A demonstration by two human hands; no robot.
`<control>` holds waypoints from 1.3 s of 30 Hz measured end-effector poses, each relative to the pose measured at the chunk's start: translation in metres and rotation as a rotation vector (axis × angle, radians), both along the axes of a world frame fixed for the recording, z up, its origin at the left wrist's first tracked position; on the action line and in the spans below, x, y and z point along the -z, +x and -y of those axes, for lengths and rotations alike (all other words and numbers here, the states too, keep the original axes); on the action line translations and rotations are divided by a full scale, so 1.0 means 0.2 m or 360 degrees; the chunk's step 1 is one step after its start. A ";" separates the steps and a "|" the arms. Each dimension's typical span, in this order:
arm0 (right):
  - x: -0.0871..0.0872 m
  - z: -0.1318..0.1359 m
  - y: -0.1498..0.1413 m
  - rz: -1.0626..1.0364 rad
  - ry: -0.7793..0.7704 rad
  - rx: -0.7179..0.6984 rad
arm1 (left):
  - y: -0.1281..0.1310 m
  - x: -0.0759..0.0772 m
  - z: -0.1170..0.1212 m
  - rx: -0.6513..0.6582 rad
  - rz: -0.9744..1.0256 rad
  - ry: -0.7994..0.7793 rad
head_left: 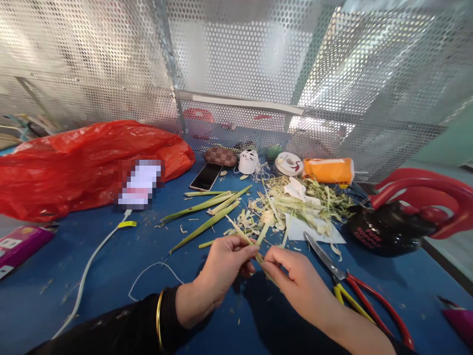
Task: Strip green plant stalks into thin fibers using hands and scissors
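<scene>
Between my two hands is a thin pale-green plant stalk with a piece that looks like a bud or flower at its top. My left hand (223,266) pinches the stalk (242,233) between thumb and fingers. Close beside it, my right hand (295,276) grips the lower part, its fingertips closed. Several long green pointed stalks (207,228) lie beyond my left hand. A heap of plant scraps (314,197) spreads past my right hand, partly over a white paper (297,229). Red-handled scissors (332,264) rest to the right, over a yellow handle (353,301).
A red plastic bag (84,158) fills the back left, near a lit phone (141,182) with a white cable (88,268). At the back are a dark phone (207,176), a checked case (220,156), a tape roll (288,163) and an orange packet (328,170). A black pot (386,229) stands right.
</scene>
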State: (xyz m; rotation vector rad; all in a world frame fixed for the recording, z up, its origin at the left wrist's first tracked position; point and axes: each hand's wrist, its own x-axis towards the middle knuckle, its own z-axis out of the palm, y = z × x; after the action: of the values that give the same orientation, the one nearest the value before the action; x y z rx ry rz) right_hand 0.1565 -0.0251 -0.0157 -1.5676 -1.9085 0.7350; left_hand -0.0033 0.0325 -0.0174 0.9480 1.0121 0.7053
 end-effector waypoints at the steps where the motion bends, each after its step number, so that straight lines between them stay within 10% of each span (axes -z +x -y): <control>1: 0.00 0.00 0.00 0.0063 0.0090 0.0017 | 0.00 -0.01 0.00 0.0020 -0.0018 -0.0003; 6: -0.01 0.00 0.02 0.0089 0.0603 0.0251 | 0.01 -0.02 0.05 0.0428 -0.0257 0.0002; 18: 0.04 -0.01 -0.02 -0.0101 0.0548 0.0049 | 0.02 0.01 0.10 0.0832 -0.0240 -0.0021; 27: -0.04 0.04 -0.02 0.0263 0.1283 -0.0010 | 0.01 -0.02 0.05 0.0130 0.0225 0.0011; 34: 0.04 0.04 -0.10 -0.0096 0.0322 0.0169 | 0.00 -0.08 0.06 -0.0112 0.0398 0.0037; 39: 0.07 0.03 -0.11 -0.0454 0.0112 0.0259 | 0.02 -0.02 0.08 -0.0068 0.0478 -0.0045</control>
State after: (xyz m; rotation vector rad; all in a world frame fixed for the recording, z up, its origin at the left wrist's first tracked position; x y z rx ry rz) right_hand 0.1344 -0.0301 -0.0304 -1.4673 -1.5650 0.7665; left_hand 0.0008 0.0157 -0.0139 0.7705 0.7768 0.8394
